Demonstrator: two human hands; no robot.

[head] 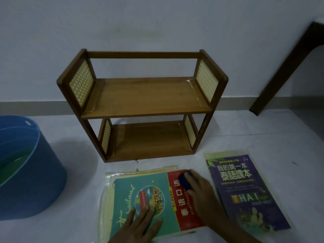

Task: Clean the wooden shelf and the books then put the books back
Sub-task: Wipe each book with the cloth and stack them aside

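**Wiping a book cover, damp risk close by**

The teal and red book point(149, 199) lies atop a stack on the floor before the empty wooden shelf point(142, 102). My left hand point(140, 223) presses it flat, fingers straight. My right hand point(198, 192) grips a dark sponge point(184, 178). If it is too wet, the cover may warp; the blue bucket point(35, 172) sits left.

Home room — pale floor point(245, 134), plain wall point(157, 23), skirting point(35, 106), blue tub point(31, 172)

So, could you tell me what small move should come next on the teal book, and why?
Probably draw the dark blue cloth under the right hand down the teal book: it sits at the top edge, the left hand pins the cover flat.
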